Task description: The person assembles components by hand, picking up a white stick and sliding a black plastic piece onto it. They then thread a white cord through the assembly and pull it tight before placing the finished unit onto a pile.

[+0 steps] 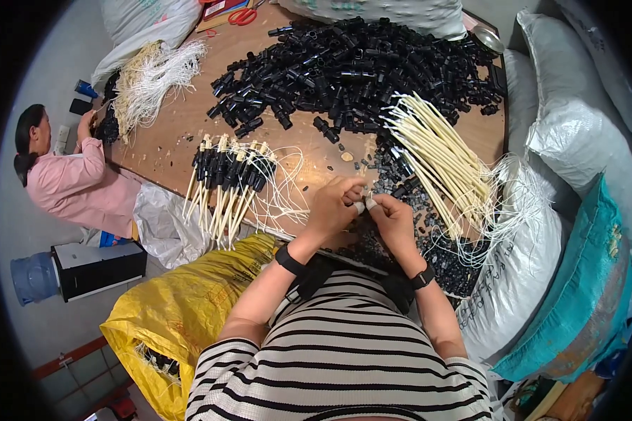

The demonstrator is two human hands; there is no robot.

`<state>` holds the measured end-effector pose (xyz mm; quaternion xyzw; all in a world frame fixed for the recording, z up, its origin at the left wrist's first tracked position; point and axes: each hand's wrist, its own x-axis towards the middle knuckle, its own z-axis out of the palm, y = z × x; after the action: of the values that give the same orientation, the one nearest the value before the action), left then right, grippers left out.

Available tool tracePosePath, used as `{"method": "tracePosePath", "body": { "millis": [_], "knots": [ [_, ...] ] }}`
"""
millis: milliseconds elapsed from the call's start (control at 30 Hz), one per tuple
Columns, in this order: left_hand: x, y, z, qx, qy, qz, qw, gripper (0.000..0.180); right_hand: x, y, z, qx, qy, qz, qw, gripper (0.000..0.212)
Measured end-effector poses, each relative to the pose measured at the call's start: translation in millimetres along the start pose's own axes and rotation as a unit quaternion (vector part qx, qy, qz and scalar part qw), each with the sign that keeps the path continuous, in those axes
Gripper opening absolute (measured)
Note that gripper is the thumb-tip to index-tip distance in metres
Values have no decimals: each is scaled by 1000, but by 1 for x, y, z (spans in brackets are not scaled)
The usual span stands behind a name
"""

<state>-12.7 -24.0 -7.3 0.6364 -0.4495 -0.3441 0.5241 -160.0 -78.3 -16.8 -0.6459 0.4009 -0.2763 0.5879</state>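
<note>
My left hand (333, 208) and my right hand (395, 221) meet over the table's near edge, fingers pinched together. What they hold is too small to make out. Pale coverings show on some fingertips. Below and around them lie many small dark pieces (383, 247). Right of my right hand is a bundle of cream-coloured sticks or tubes (442, 158) with white strings (516, 200) trailing from the lower end. Left of my left hand, a row of black sleeves with cream tubes through them (228, 175) rests at the edge, white strings looping off it.
A big heap of black plastic tubular parts (358, 70) covers the far table. Full white sacks (576, 91) and a teal sack (576, 295) crowd the right; a yellow sack (189, 295) stands lower left. Another person (77, 175) works at the table's left end, near white strings (158, 77). Red scissors (243, 17) lie far back.
</note>
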Motion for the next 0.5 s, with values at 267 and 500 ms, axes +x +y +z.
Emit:
{"method": "tracePosePath", "body": {
  "millis": [267,500],
  "knots": [
    [-3,-3,-9,92,-26,-2,995,19,-6,-4,-1,-174,13,-66,983,14],
    [7,18,-21,134,-40,110,984,27,-4,-20,-11,354,-32,143,924,14]
  ]
}}
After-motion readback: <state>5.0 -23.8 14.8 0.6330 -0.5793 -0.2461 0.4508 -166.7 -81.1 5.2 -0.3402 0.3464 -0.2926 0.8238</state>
